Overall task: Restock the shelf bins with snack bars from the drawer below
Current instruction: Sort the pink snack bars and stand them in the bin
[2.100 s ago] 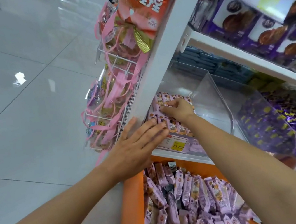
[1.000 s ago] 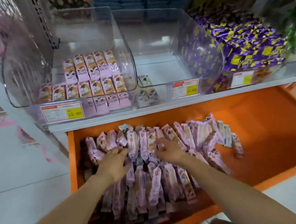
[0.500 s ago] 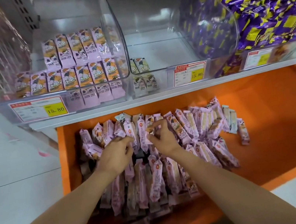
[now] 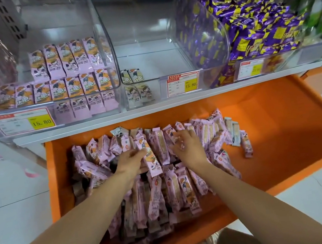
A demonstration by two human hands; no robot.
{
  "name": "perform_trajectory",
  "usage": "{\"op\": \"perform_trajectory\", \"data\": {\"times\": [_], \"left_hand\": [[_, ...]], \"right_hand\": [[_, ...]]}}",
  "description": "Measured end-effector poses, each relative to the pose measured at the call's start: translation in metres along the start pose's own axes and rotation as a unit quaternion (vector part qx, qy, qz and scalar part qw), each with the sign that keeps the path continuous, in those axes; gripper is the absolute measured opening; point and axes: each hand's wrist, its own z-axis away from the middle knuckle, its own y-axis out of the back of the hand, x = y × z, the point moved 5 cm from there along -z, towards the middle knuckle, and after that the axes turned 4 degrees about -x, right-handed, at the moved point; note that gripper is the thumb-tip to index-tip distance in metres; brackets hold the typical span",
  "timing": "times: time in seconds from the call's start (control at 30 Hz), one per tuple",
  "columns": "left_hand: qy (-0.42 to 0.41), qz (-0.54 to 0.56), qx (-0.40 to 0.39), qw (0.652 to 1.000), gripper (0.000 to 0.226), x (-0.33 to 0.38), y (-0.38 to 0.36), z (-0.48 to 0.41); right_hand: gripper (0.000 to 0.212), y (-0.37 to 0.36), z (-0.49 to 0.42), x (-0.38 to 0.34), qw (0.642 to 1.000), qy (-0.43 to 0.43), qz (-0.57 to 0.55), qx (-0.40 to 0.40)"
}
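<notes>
Hands had drifted apart since half-second before. Now left hand [image 4: 129, 160] pinched one pink bar [image 4: 151, 161], tilted up off heap. Over to right, right hand [image 4: 187, 147] curled into snack bars [image 4: 167, 192], grip blurred, could not tell. Wrappers pink, cartoon figure, heaped in near orange drawer [image 4: 284, 134]. Far left bin [image 4: 20, 66] held two neat rows. On yellow tags [image 4: 23, 122]: 15.80.

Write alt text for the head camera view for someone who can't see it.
The left hand grips a pink snack bar while the right hand digs into the pile in an open orange drawer. Above, the left shelf bin holds neat rows of matching bars; the middle bin is nearly empty.
</notes>
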Motion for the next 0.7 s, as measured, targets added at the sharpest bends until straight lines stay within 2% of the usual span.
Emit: {"op": "perform_trajectory", "data": {"times": [0.03, 0.1, 0.2, 0.33, 0.43, 0.53, 0.7], "left_hand": [[0.005, -0.006, -0.005, 1.000, 0.022, -0.001, 0.001, 0.000], [0.015, -0.006, -0.016, 1.000, 0.016, -0.004, 0.003, 0.000], [0.026, 0.005, -0.030, 0.999, 0.011, -0.004, 0.005, 0.001], [0.030, 0.026, -0.042, 0.998, 0.016, 0.000, 0.010, 0.003], [0.030, 0.054, -0.049, 0.997, 0.029, 0.001, 0.014, 0.006], [0.020, 0.078, -0.038, 0.996, 0.029, 0.006, 0.020, 0.016], [-0.019, 0.098, -0.013, 0.995, 0.056, 0.015, 0.041, 0.039]], "right_hand": [[0.043, 0.000, -0.003, 0.009, 0.999, -0.022, 0.046, 0.018], [0.049, -0.006, -0.008, 0.024, 0.993, -0.080, 0.088, -0.017], [0.042, -0.012, -0.013, 0.032, 0.990, -0.111, 0.083, -0.039], [0.034, -0.005, -0.013, 0.011, 0.998, -0.049, -0.022, -0.021], [0.038, -0.003, -0.001, -0.025, 0.988, 0.024, -0.120, -0.091], [0.044, -0.009, 0.012, -0.048, 0.980, 0.052, -0.122, -0.151], [0.046, -0.010, 0.032, -0.083, 0.969, 0.074, -0.156, -0.179]]}}
